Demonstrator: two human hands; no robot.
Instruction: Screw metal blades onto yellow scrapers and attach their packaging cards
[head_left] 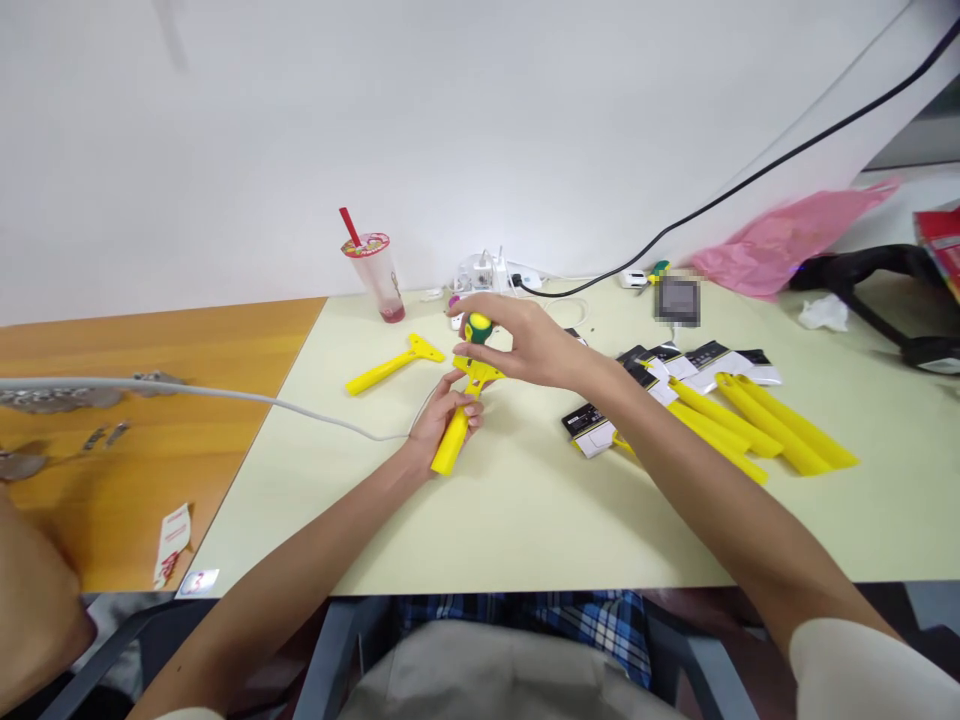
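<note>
My left hand point(429, 425) is wrapped round the handle of a yellow scraper point(451, 442), its head tilted up and away from me. Over that head, my right hand point(536, 342) grips a short screwdriver point(478, 329) with a yellow and green handle. The screwdriver points down at the scraper's head; its tip is hidden. Another yellow scraper point(382, 374) lies on the table left of my hands. To the right, partly behind my right forearm, are several yellow scraper handles point(784, 425) and black-and-white packets point(720, 362).
A plastic cup point(379, 280) with a red straw stands at the back, beside a power strip point(484, 272). A grey cable point(300, 404) crosses from the left to my left hand. A pink bag point(787, 240) lies back right. Another person's arm point(37, 600) rests at the left.
</note>
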